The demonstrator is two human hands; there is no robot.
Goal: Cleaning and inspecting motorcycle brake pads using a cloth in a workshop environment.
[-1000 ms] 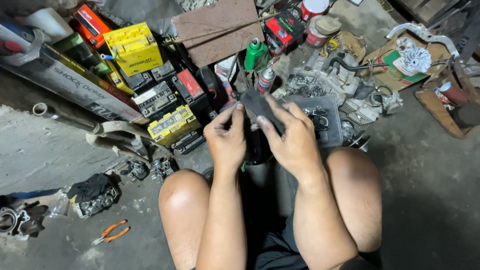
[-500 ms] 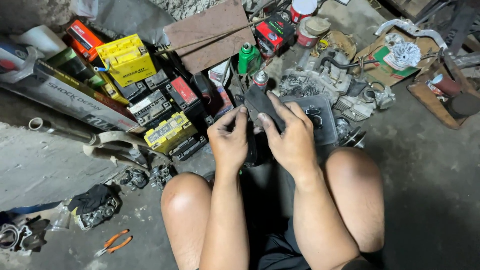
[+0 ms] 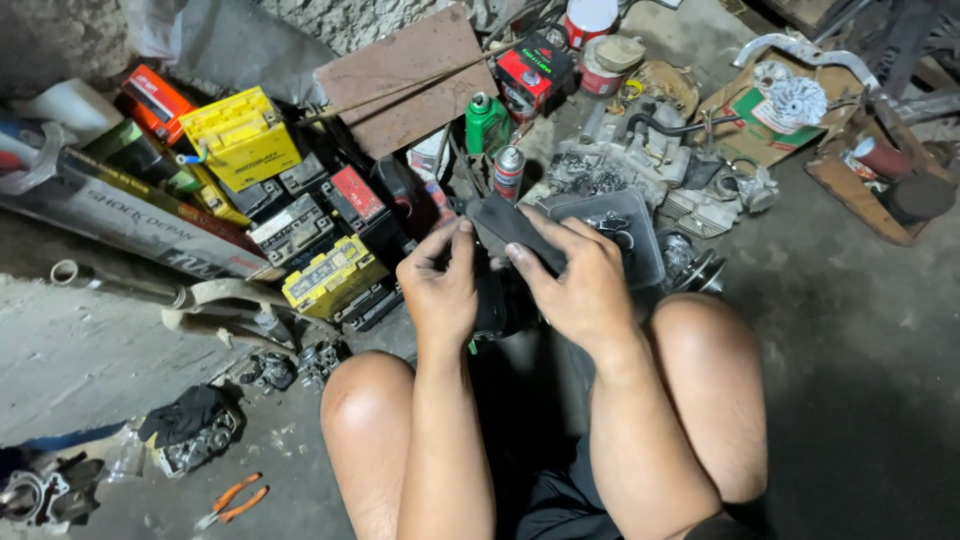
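The right hand (image 3: 585, 285) has its fingers curled over a flat, dark grey pad-like piece (image 3: 510, 228), thumb pressed on its near face and fingertips wrapped round the far edge, so the grip is closed on it. The left hand (image 3: 440, 285) is half closed, its thumb and forefinger pinched toward the left end of the same piece; whether they actually clamp it or only touch it is hard to tell. The piece looks matte, soft-edged and oblong, tilted from upper left down to lower right, and it sits between the two hands just above the person's knees (image 3: 365, 400).

Just beyond the right fingers lies a dark plastic tray (image 3: 625, 225) with small metal bits in it. Beyond the left fingertips stand a spray can with a red cap (image 3: 509, 172) and a green bottle (image 3: 486, 122). Further left of the left hand are stacked batteries, one yellow-topped (image 3: 330, 275) and one yellow box (image 3: 240, 138). Well away, down to the left near the knee, orange-handled pliers (image 3: 232, 500) lie on the concrete floor (image 3: 860, 330).
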